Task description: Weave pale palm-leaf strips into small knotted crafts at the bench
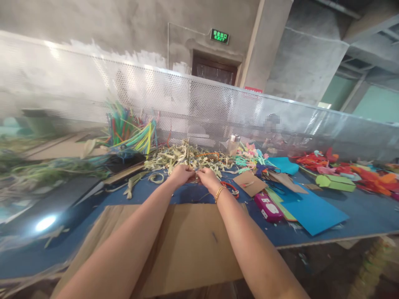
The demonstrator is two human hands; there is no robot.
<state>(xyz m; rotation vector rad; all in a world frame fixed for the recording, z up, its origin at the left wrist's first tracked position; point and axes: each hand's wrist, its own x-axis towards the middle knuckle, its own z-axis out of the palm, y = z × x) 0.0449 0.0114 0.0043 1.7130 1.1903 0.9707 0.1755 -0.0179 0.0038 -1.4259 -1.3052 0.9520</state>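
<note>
Both my hands meet over the blue table just in front of a heap of pale green, dried-looking strips (pixel 177 153). The fingers of my left hand (pixel 181 174) are pinched together, and what they hold is too small to make out. Close beside it, with fingertips nearly touching, my right hand (pixel 208 178) is pinched too, its contents hidden. A gold chain bracelet (pixel 219 193) circles the right wrist. Under my forearms lies a sheet of brown cardboard (pixel 193 245). Some red cord (pixel 232 189) rests just right of my right hand.
A bunch of colourful thin stems (pixel 127 128) stands at back left. To the right are a purple power strip (pixel 268 207), blue sheets (pixel 314 209), a brown card (pixel 249 183), a green box-shaped piece (pixel 335 182) and red-orange pieces (pixel 377 180). A perforated metal screen (pixel 212 108) runs behind.
</note>
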